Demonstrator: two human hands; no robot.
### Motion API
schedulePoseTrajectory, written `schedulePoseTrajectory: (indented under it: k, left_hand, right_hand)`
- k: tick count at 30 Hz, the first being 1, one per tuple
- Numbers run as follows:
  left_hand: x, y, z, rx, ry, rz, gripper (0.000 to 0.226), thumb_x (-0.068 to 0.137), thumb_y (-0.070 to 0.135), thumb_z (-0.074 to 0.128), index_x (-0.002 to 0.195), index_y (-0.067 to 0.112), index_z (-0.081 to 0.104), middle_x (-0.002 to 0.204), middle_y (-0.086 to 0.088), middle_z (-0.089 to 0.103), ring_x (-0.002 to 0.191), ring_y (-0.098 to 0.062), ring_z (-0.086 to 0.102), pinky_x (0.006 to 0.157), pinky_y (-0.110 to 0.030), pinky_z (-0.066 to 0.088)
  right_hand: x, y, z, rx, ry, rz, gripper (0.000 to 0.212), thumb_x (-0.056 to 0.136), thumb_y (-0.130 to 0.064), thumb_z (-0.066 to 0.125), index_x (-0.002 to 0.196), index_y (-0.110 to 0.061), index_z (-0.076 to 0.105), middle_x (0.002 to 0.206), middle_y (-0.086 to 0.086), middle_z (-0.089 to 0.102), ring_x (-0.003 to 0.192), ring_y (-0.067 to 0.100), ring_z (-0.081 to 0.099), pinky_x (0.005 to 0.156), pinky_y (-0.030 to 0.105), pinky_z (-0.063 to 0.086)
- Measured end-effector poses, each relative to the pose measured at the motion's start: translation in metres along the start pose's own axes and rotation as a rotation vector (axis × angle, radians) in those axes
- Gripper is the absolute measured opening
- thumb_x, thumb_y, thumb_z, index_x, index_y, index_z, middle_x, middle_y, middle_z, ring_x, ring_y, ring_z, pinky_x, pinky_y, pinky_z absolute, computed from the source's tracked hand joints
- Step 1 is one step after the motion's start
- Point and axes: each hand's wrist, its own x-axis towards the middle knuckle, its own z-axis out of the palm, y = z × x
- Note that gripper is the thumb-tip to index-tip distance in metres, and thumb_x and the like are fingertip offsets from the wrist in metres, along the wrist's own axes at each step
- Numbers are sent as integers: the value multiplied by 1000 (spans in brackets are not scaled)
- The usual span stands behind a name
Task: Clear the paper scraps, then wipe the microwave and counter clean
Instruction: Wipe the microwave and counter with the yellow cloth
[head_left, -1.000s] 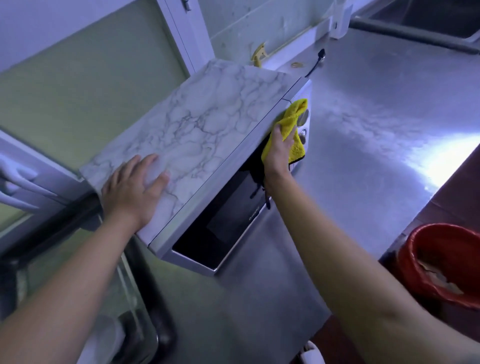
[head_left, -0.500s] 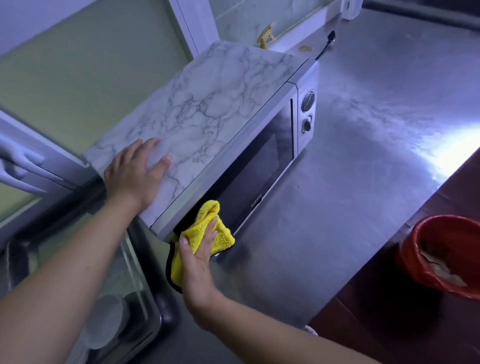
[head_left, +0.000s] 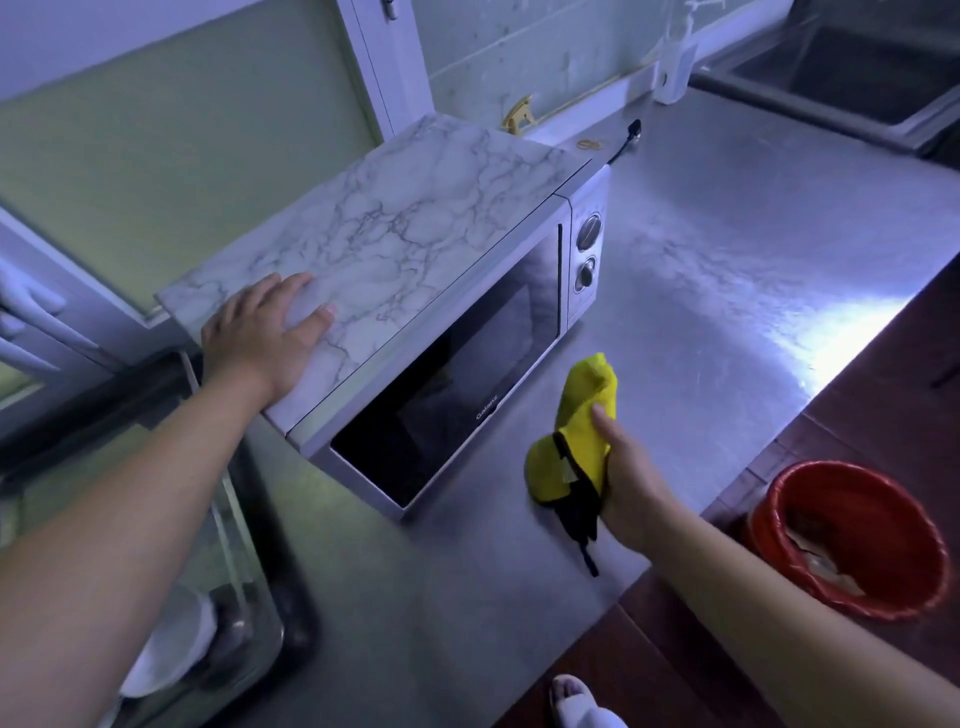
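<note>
My right hand (head_left: 631, 478) clenched the yellow cloth (head_left: 582, 441) above the desk (head_left: 727, 270), left hand (head_left: 265, 332) flat on the microwave (head_left: 415, 270); its loose black edge could drag.

You are in a kitchen: a microwave (head_left: 415, 291) sits under your left hand (head_left: 262, 338) on a stainless steel surface (head_left: 727, 270), a sink (head_left: 852, 78) lies far beyond your right hand (head_left: 631, 478), and a dish rack (head_left: 234, 613) stands below your left arm.

The red bin (head_left: 852, 540) hides most of its paper scraps — the sink (head_left: 852, 67) is cut off at the frame's top right, a white slipper (head_left: 582, 706) at the bottom edge
</note>
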Motion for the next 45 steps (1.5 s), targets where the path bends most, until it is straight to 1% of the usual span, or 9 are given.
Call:
schedulePoseTrajectory:
  k: [3,6,12,23,28,33,40,42,45]
  left_hand:
    - [1,-1,1,7,8,5,73,79,77,30,144,46,39,159,8,32,146,-22,26,120,-46,17]
    - [3,-3,3,13,20,14,74,78,78,29,144,45,40,158,8,33,146,-21,27,120,-45,18]
    - [7,-6,4,1,58,44,76,76,78,29,141,42,44,156,7,38,145,-20,30,120,-46,20]
    - [3,-3,3,18,77,60,75,78,76,30,142,40,43,156,5,37,145,-22,31,119,-48,21]
    - [1,0,2,15,65,47,71,80,75,31,143,43,40,158,6,33,145,-26,28,118,-48,18]
    - [0,-1,3,16,59,56,66,87,71,34,146,42,37,160,4,30,146,-26,24,118,-49,14]
    - [1,1,3,28,37,61,64,89,70,33,146,41,36,159,4,30,145,-27,23,116,-49,15]
    - [1,1,2,29,30,61,65,89,71,32,146,40,35,158,3,30,145,-27,23,115,-49,15]
    - [1,1,1,21,15,65,67,88,70,30,147,39,35,159,1,29,144,-26,23,114,-49,15]
  right_hand:
    - [39,-50,-2,-122,11,-171,54,99,-55,43,131,-13,58,99,5,66,66,15,62,57,26,47]
    - [91,-79,12,-156,-72,-377,55,107,-40,32,158,-22,21,159,7,33,115,17,46,80,19,45]
    - [180,-48,61,-114,92,-440,59,106,-31,43,158,-22,17,161,2,28,146,19,30,121,42,26]
    - [175,42,89,195,159,-223,70,97,-55,49,156,-25,27,159,0,33,144,18,35,120,46,28]
    - [134,99,116,223,113,-99,100,72,-72,60,157,-30,25,158,-6,35,143,16,37,120,46,28]
    - [93,149,145,250,95,-48,81,93,-61,52,158,-29,18,163,-10,23,148,12,26,123,42,19]
    - [40,193,171,201,101,103,85,85,-70,55,156,-31,26,161,-6,29,145,18,32,121,47,25]
    - [27,204,176,205,107,157,76,81,-70,59,144,-30,43,149,-4,46,133,21,44,115,47,33]
    - [0,212,170,328,11,248,55,90,-57,59,127,-16,57,96,-1,65,87,22,63,74,34,51]
